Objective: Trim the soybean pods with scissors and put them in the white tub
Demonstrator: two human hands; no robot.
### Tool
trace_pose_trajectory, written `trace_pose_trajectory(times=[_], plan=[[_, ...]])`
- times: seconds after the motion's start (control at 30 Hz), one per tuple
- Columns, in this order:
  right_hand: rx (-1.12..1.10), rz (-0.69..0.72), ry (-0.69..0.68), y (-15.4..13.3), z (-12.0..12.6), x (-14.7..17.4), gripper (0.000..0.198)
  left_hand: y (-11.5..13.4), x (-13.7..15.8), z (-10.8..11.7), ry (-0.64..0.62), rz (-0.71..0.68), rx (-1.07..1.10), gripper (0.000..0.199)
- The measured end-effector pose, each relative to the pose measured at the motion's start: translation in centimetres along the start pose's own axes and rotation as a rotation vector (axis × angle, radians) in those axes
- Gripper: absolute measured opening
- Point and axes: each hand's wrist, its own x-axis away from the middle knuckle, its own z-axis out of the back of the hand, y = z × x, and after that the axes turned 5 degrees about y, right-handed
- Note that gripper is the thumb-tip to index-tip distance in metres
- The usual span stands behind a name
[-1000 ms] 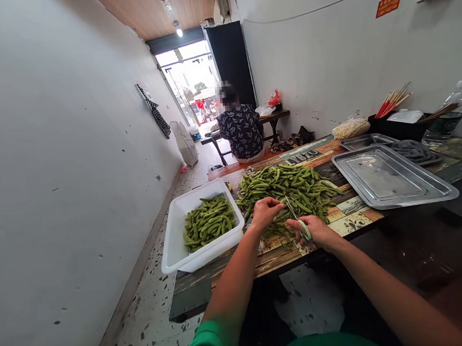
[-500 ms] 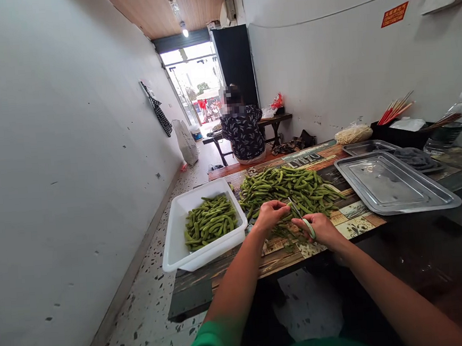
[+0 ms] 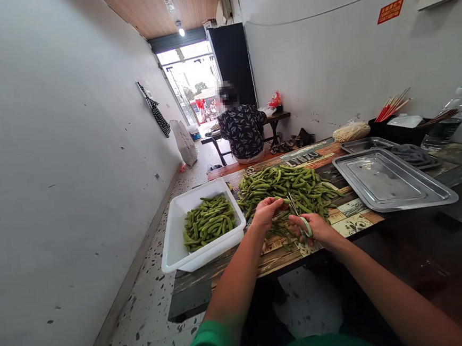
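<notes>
Between the fingertips of my left hand (image 3: 269, 211) is a green bean pod (image 3: 286, 201), pinched near its end. My right hand (image 3: 314, 227) is closed around the pale green handles of a pair of scissors (image 3: 306, 227). The scissor blades point up and away, parted a little, beside the pod's tip. Behind both hands a heap of green pods (image 3: 291, 181) is spread on the table. Cut bits of stem and leaf (image 3: 283, 231) lie under my hands. To the left a white plastic tub (image 3: 173, 257) contains more pods (image 3: 209, 222).
A metal tray (image 3: 395, 181) lies on the patterned table (image 3: 196, 293) at right. Behind it are a black box (image 3: 398, 132) with skewers, a bagged bundle (image 3: 351, 131) and a plastic bottle (image 3: 445, 127). A person (image 3: 242, 132) sits at another table further off, back turned.
The scissor blades have opened slightly, and more of the pod shows past my left fingertips. My hands have barely shifted, and the whole view has moved slightly.
</notes>
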Motion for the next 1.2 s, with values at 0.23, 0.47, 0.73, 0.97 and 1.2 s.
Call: trace_pose_trajectory(times=[0.23,0.47,0.73,0.97,1.2], plan=[[0.021,0.021,0.071,0.2,0.0,-0.1,0.043,0.3,0.5,-0.5,0.033,-0.007,-0.066,0.03],[-0.096,-0.046,0.074,1.2,1.3,-0.1,0.043,0.2,-0.1,0.0,0.252,-0.161,-0.217,0.005],[-0.084,-0.056,0.133,1.4,0.1,-0.2,0.044,-1.2,-0.7,-1.0,0.285,-0.18,-0.51,0.016],[-0.052,0.032,0.169,2.3,-0.8,-1.0,0.047,0.7,1.3,0.3,0.345,-0.813,-0.867,0.023],[-0.209,-0.017,0.073,1.4,0.3,-0.6,0.05,2.3,8.9,0.6,-0.042,-0.865,-1.033,0.022]])
